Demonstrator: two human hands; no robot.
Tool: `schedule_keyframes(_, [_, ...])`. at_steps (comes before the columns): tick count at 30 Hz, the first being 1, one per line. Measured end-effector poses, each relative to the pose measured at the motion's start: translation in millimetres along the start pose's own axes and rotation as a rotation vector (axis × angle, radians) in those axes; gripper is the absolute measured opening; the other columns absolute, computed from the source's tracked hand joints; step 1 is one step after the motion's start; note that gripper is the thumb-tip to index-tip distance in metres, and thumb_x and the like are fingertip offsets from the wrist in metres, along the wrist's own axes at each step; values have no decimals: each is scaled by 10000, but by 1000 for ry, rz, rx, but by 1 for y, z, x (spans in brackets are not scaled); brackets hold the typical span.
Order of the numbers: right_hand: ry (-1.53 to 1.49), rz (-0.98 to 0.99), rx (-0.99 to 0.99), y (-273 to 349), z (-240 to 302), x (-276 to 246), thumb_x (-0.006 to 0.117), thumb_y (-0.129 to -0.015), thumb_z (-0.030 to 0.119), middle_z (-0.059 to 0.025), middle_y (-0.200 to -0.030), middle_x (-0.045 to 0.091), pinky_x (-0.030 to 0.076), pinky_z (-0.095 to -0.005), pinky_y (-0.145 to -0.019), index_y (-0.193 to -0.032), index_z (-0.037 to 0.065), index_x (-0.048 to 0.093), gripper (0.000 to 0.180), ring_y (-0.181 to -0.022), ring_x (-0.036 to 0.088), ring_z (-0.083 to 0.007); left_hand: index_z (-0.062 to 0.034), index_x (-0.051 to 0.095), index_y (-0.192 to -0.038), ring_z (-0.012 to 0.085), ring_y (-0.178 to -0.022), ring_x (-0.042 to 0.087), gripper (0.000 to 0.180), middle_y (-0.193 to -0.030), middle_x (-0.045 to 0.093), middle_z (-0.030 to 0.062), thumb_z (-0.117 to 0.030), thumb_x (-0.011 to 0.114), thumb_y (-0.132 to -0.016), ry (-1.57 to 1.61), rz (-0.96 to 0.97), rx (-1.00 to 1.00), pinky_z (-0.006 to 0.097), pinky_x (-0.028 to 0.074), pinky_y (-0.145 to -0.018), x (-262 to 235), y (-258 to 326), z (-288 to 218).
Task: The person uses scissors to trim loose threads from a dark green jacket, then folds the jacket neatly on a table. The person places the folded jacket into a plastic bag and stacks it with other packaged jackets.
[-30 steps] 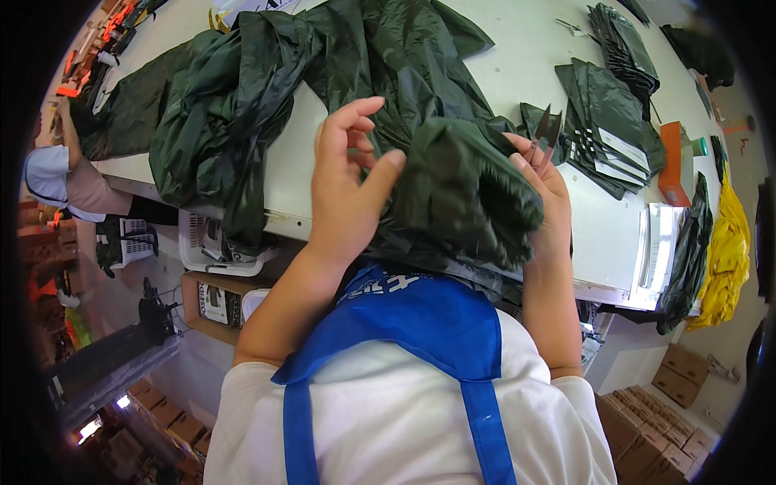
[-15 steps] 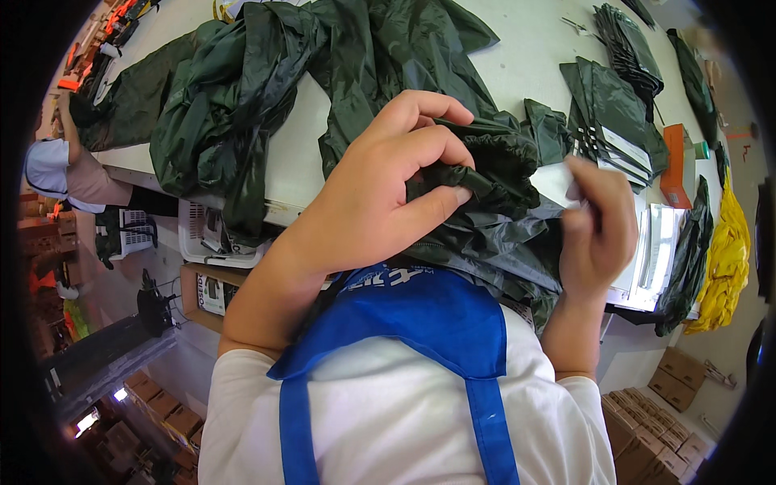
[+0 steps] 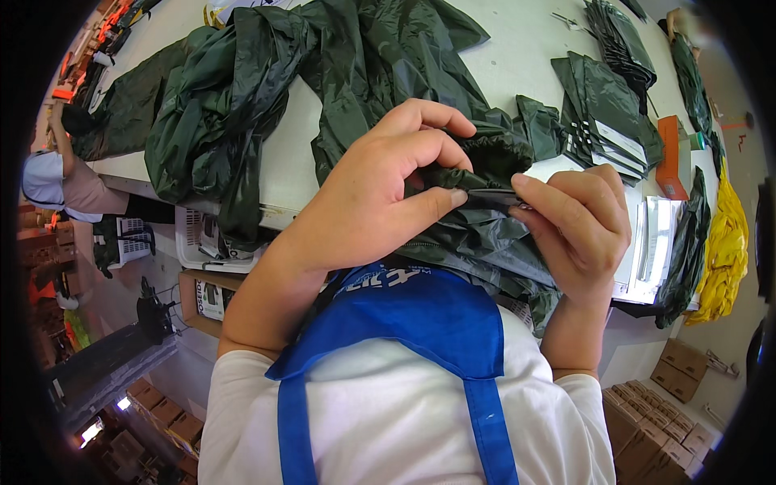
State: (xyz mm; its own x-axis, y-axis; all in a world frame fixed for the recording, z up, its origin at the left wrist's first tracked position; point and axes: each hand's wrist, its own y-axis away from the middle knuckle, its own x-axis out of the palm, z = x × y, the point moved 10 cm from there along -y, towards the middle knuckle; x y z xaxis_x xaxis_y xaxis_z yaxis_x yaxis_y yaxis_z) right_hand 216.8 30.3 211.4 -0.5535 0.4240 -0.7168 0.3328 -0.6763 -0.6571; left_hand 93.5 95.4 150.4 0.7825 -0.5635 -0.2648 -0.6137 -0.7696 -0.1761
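It looks like a clothing workshop: green cloth (image 3: pixel 214 113) heaped along a long white table (image 3: pixel 517 56), folded stacks (image 3: pixel 621 52) toward its right, cartons (image 3: pixel 677 372) piled nearby, a crate (image 3: pixel 191 245) underneath, a co-worker (image 3: pixel 79 182) at the left end, and a blue apron (image 3: pixel 396 323) on the person (image 3: pixel 372 420).

White table (image 3: pixel 505 69), pale top showing between items. Across left and middle: glossy dark green fabric (image 3: pixel 396 52) in loose heaps, partly hanging over near edge. Right: small green bundle (image 3: pixel 540 125); beside it, flat green pieces (image 3: pixel 594 93) with white labels (image 3: pixel 621 141); behind these, dark layered stack (image 3: pixel 622 48); toward right end, orange box (image 3: pixel 669 158).
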Motion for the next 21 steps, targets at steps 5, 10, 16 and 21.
schedule_keyframes(5, [-473,-142,431,22,-50,4,765,-684,121,-21,-803,584,371,-204,-582,-974,37,650,323,-656,478,-91,-25,617,-901,143,-981,470,192,-1196,475,105,33,652,-721,45,-14,47,260,395,-845,-2,4,2])
schedule_keyframes(10, [-1244,-370,950,84,-116,57,696,-796,239,17,-756,444,264,-219,-550,-991,-2,553,341,-598,336,-51,-26,636,-864,198,-1057,452,170,-1192,477,116,34,667,-708,-3,-101,191,309,368,-930,-6,8,-7])
schedule_keyframes(16, [-356,-16,280,23,-34,12,803,-596,423,-34,-731,472,338,-285,-553,-980,59,591,570,-616,441,-166,-14,646,-863,192,-1031,451,177,-1172,502,100,-1,691,-693,8,-89,106,302,367,-922,-4,5,2])
schedule_keyframes(21, [1,66,81,0,-12,0,768,-589,263,-9,-688,475,327,-315,-536,-860,111,677,324,-594,436,-195,-11,651,-881,182,-1030,448,186,-1170,503,94,0,684,-699,75,-51,48,297,368,-918,-1,2,3])
